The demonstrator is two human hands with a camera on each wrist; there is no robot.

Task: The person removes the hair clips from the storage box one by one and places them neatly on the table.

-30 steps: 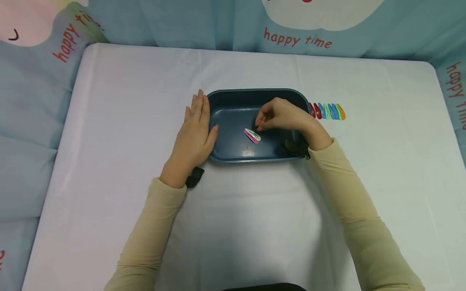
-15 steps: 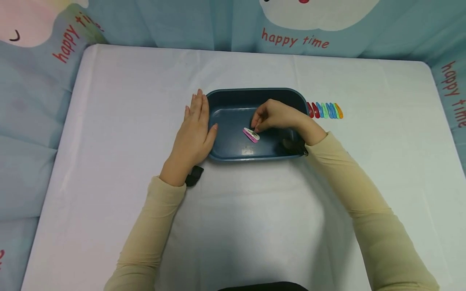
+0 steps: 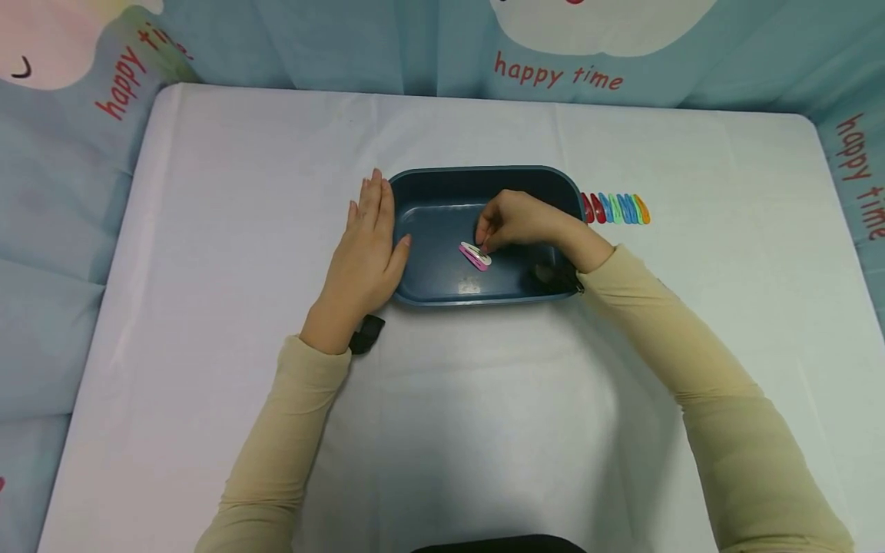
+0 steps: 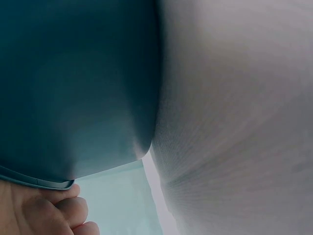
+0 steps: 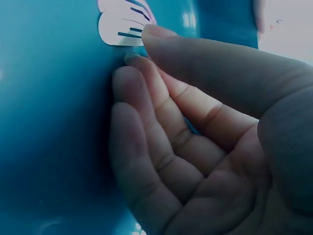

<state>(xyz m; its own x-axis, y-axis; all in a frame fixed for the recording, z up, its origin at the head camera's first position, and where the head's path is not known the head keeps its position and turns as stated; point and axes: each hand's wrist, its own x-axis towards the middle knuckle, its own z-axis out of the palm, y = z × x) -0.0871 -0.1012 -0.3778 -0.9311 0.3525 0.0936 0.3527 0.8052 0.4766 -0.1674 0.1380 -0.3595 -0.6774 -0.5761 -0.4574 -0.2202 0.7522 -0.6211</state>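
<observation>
A dark blue tray (image 3: 432, 265) sits on the white-covered table. Inside it lie a white snap hair clip (image 3: 480, 256) and a pink hair clip (image 3: 472, 258), side by side and overlapping. My right hand (image 3: 528, 220) reaches into the tray and pinches the edge of the white clip; in the right wrist view the thumb tip covers the near end of the white clip (image 5: 115, 29). My left hand (image 3: 361, 265) rests along the tray's left rim, fingers straight, thumb over the edge. The left wrist view shows the tray's outer wall (image 4: 83, 98) close up.
To the right of the tray, a row of several hair clips (image 3: 618, 208) in red, blue, green, yellow and orange lies on the white cloth (image 3: 484, 399). A light blue printed curtain (image 3: 332, 46) surrounds the table's back and sides.
My right hand has moved slightly left, and its fingertips now meet the white hair clip. The left hand stays at the tray's rim. Both clips lie nearly where they were.
</observation>
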